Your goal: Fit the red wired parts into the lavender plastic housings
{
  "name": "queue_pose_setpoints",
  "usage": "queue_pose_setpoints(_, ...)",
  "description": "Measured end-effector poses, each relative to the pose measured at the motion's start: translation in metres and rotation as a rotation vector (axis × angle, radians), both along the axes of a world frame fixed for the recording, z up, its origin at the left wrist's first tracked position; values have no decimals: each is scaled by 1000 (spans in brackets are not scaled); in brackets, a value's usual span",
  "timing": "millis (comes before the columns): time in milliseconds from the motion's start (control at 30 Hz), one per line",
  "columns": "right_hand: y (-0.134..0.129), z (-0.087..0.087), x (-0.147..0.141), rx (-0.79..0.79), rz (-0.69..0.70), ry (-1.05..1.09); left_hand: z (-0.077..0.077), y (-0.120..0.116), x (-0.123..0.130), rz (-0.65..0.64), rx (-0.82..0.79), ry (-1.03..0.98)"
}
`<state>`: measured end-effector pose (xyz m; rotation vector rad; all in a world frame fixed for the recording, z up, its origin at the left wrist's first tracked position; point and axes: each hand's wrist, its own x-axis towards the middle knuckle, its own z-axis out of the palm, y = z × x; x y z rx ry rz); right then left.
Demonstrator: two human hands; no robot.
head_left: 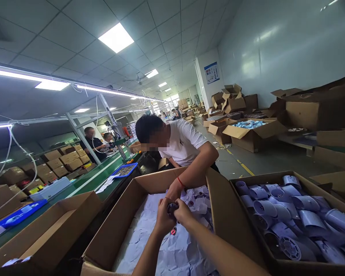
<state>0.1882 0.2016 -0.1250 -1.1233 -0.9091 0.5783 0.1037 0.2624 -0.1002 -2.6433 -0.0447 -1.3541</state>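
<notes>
My left hand (163, 214) and my right hand (184, 213) meet over the open cardboard box (103, 234) in front of me. Between them is a dark round part (172, 208), with the fingers of both hands closed on it. Just below the hands shows a small red piece (173, 231); whether it is joined to the dark part I cannot tell. Crumpled white sheets (149, 237) line the box, with small dark and red parts (199, 193) among them on the right. A co-worker's hand (174, 188) reaches into the box, right behind my hands.
To the right, a carton (276, 177) holds many pale cylindrical housings (307, 220). A co-worker (184, 140) leans over the box's far side. At left are a long carton (54, 237), a green conveyor line (74, 188) and a blue tray (126, 170) of small parts.
</notes>
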Motion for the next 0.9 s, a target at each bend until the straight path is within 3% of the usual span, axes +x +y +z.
queue_pose_setpoints(333,-11,12,-7,24,43,120,1,-3,2,-24,148,-136)
queue_pose_setpoints(600,2,0,4,123,0,38,1,10,-3,-80,11,8)
queue_pose_setpoints(733,4,5,3,139,59,92,4,10,-7,-69,-214,17)
queue_pose_setpoints(900,-37,5,9,300,149,124,11,0,-14,-334,-773,104)
